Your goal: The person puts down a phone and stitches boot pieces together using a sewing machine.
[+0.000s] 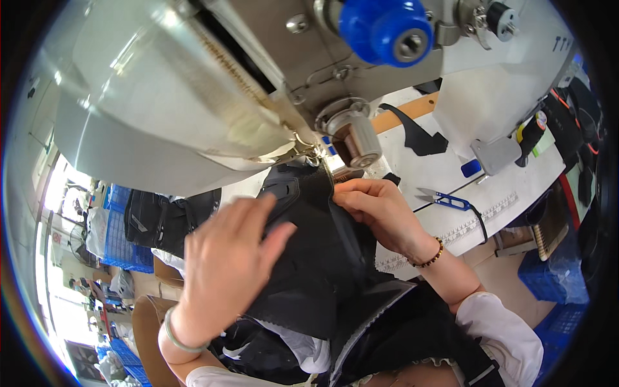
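Black fabric point(300, 258) hangs from the needle area point(314, 155) of a sewing machine point(161, 109) down toward my lap. One upper corner lies beneath the presser area, where the machine partly hides it. My right hand point(377, 209) is closed on the fabric's right edge, thumb and fingers pinching it just below the needle area. Over the fabric's left side is my left hand point(225, 258), slightly blurred, its thumb spread away from the fingers and nothing in its grasp. Whether its fingertips touch the cloth I cannot tell.
Blue-handled thread snips point(451, 201) lie on the white table point(412, 235) to the right, beside printed ruler marks. A cut black piece point(419, 135) lies farther back. More black pieces point(171, 219) are at left, near blue crates point(126, 229). A blue knob point(387, 32) juts from the machine.
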Demonstrator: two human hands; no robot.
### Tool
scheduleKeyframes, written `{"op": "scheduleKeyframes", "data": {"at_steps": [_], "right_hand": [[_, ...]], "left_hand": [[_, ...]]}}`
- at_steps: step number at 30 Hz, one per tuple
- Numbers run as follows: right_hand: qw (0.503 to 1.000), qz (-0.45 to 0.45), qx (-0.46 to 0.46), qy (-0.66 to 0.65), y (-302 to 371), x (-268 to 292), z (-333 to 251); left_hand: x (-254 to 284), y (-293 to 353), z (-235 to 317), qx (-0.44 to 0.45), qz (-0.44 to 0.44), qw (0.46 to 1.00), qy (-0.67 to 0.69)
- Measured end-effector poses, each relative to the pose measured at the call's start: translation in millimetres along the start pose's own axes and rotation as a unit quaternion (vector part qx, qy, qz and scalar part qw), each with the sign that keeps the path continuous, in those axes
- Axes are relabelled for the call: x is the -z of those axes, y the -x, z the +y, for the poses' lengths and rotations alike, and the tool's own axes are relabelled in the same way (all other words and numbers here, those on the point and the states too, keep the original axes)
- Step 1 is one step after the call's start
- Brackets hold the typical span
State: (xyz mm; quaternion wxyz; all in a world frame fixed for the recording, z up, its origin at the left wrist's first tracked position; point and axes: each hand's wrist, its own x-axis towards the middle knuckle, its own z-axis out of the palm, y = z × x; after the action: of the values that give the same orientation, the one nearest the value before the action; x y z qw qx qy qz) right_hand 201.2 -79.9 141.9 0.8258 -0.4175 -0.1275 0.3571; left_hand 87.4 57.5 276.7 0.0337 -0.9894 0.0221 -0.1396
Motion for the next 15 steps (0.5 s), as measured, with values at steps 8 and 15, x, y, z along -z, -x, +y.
{"op": "scheduleKeyframes", "data": {"at_steps": [8,15], "right_hand": [[0.999,0.001,0.012,-0.030,1,-7,4],[0.999,0.002,0.019,-0.039,7,-3,-3]], "left_hand": [[-1,-3,11,-0.101,-0.065,0.983,0.139],[-14,0,0,-0.117,-0.117,0.974,0.155]]}}
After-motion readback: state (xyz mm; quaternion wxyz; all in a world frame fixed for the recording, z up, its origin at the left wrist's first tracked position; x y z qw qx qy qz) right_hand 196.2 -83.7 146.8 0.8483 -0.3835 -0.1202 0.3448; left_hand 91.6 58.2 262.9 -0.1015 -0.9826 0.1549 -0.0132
